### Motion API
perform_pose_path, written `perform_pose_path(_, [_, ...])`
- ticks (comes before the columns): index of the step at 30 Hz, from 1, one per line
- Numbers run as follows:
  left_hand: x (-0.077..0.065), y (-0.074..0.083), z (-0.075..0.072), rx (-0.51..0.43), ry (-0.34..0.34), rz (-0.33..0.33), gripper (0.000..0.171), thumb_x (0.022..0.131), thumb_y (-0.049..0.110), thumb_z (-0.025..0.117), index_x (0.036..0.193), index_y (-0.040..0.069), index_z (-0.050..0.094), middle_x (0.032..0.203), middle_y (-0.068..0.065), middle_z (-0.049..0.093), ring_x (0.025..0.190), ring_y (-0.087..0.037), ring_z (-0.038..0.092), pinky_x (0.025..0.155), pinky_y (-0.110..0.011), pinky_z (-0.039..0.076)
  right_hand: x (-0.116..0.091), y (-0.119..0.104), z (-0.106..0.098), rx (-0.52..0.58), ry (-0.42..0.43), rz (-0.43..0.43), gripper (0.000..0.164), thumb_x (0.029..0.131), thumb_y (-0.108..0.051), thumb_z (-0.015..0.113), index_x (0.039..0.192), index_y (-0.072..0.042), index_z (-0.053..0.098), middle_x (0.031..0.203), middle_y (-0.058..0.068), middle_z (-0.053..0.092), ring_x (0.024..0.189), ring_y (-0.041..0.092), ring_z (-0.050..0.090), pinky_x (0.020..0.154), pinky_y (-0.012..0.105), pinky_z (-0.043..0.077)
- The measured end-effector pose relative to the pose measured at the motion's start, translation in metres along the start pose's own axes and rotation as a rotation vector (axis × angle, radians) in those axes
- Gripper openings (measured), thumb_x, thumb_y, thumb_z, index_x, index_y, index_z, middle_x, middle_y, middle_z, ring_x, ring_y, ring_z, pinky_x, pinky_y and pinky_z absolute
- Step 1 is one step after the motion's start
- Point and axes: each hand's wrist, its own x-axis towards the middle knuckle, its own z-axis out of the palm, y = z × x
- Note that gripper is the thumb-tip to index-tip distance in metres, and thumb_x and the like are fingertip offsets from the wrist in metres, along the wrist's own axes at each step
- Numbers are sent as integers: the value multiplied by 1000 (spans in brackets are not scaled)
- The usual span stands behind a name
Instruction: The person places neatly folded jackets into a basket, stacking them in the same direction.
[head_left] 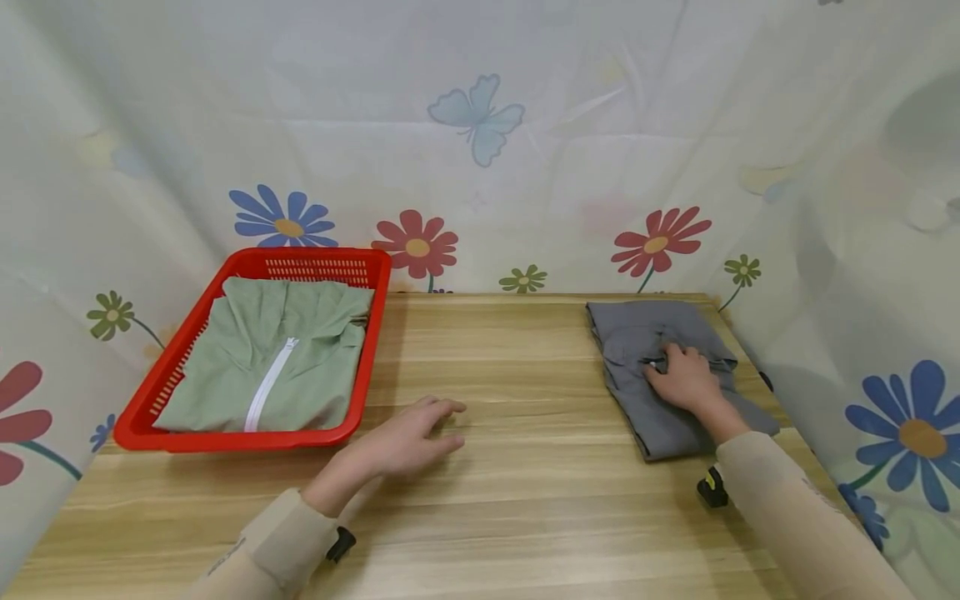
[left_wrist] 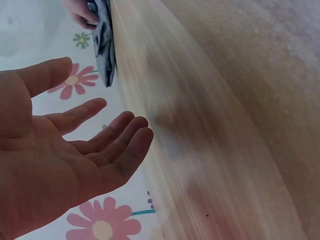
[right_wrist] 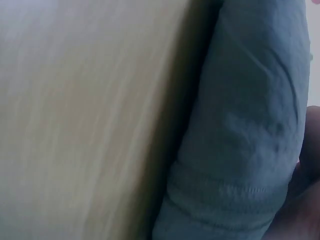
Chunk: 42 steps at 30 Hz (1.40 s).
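At the right of the table lies a folded grey garment (head_left: 637, 333), with creases and a small dark gap around the fingers. My right hand (head_left: 686, 379) rests on top of it, thumb and bent fingers gripping the bunched cloth; the fingertips are partly hidden. Close up in the right wrist view, the grey garment's rounded edge (right_wrist: 240, 120) shows stitching. My left hand (head_left: 408, 437) hovers over the table, holding nothing, its palm and loosely spread fingers seen in the left wrist view. Beside it, a folded light green garment (head_left: 315, 375) with a white zip fills a red basket (head_left: 378, 333).
The wooden table (head_left: 495, 358) reaches back to a white curtain (head_left: 555, 183) printed with flowers and a butterfly. This curtain also hangs along both sides. Small black wrist devices show under each sleeve.
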Motion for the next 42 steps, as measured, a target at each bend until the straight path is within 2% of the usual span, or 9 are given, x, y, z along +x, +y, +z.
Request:
perform_pose_path(5, [2,-3,0,-14,-2,10,49,103,25,64,144,0,55,137,-19,57,129,-35,53,107,-53,43,0,-16,5,-2,0,-52,65,104,-34,53,148,12,39,143,45,32,133,63,29,97,76,35])
perform_pose_path(11, [3,-3,-2,-27,-1,-4,49,102,25,65,144,1,55,137,-17,57,127,-34,53,106,-53,43,0,-32,11,-7,13,-127,63,103,-32,56,145,13,43,140,44,38,131,61,34,100,72,37])
perform_pose_path(18, [3,-1,-2,-29,2,-28,49,103,26,64,144,1,55,137,-16,57,126,-33,54,105,-52,44,-2,-50,14,8,-11,-213,59,103,-29,57,142,15,46,138,43,43,130,61,38,104,69,35])
perform_pose_path(31, [6,-1,-2,-51,8,-100,48,102,28,66,144,6,56,139,-12,57,129,-29,53,108,-49,43,0,-83,18,34,-68,-302,56,103,-28,60,140,14,51,136,35,54,130,52,46,104,62,41])
perform_pose_path(38, [11,-2,0,-72,20,-74,48,103,26,65,143,3,56,139,-15,57,130,-31,52,108,-49,42,-2,-98,24,39,-83,-338,55,102,-26,60,140,14,51,136,34,56,130,51,48,106,60,40])
perform_pose_path(42, [14,-3,1,-103,30,-82,48,103,25,64,144,2,55,137,-16,58,128,-32,53,107,-50,43,-3,-105,27,64,-92,-358,55,102,-25,62,139,14,52,137,33,56,131,50,49,107,59,41])
